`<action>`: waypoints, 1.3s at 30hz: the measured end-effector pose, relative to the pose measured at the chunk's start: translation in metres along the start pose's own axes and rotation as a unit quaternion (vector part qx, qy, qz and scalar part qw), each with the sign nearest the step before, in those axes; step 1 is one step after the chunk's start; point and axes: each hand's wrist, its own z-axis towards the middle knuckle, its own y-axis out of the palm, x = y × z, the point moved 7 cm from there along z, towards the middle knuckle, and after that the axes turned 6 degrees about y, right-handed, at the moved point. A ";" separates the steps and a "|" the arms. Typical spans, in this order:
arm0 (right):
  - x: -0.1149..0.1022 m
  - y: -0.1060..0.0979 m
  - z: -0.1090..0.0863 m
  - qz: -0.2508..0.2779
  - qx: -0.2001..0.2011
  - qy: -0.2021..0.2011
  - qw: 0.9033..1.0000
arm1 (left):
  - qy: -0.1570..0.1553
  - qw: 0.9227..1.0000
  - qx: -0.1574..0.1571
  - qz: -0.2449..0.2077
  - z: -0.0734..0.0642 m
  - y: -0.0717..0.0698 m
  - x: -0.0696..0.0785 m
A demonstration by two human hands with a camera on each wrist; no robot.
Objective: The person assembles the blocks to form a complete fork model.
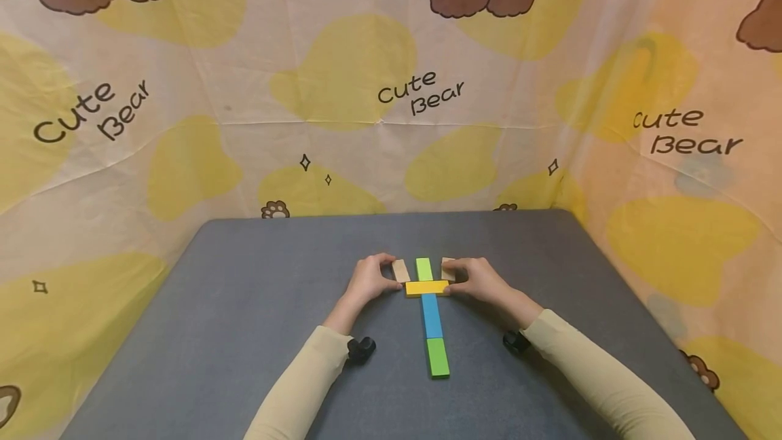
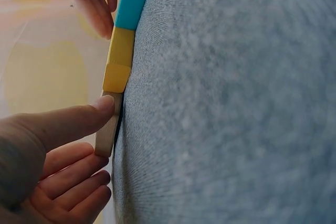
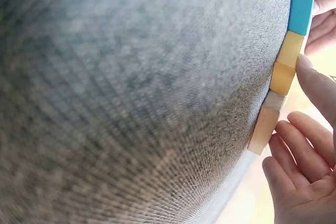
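Note:
A plain wooden block point(image 1: 400, 271) leans slightly, with my left hand point(image 1: 370, 278) pinching it between thumb and index finger. On the other side stands a second plain wooden block point(image 3: 264, 129). My right hand point(image 1: 480, 281) touches that block with loosely curved fingers, while its thumb rests at the right end of a yellow block point(image 1: 426, 288). The yellow one lies crosswise. Beyond it, between the wooden blocks, is a light green block point(image 1: 423, 268). Toward me, a blue block point(image 1: 432, 316) and then a green block point(image 1: 437, 358) run in line.
Grey cloth covers the table point(image 1: 263, 331). A printed bear-pattern curtain point(image 1: 342, 80) hangs behind it and at both sides. Each wrist carries a small black device, one point(image 1: 361, 350) at the left and one point(image 1: 516, 342) at the right.

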 end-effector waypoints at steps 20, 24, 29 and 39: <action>0.000 0.001 -0.001 0.004 0.002 0.000 1.000 | -0.007 1.000 0.003 -0.003 -0.003 0.001 -0.003; 0.000 0.001 -0.001 0.006 0.001 0.000 1.000 | -0.007 1.000 0.004 -0.001 -0.003 0.001 -0.003; -0.001 0.001 -0.001 0.006 0.003 -0.003 1.000 | -0.011 1.000 0.007 -0.001 -0.002 0.002 -0.004; -0.002 0.000 -0.001 0.005 0.004 0.000 1.000 | -0.009 1.000 0.010 -0.001 -0.002 0.001 -0.003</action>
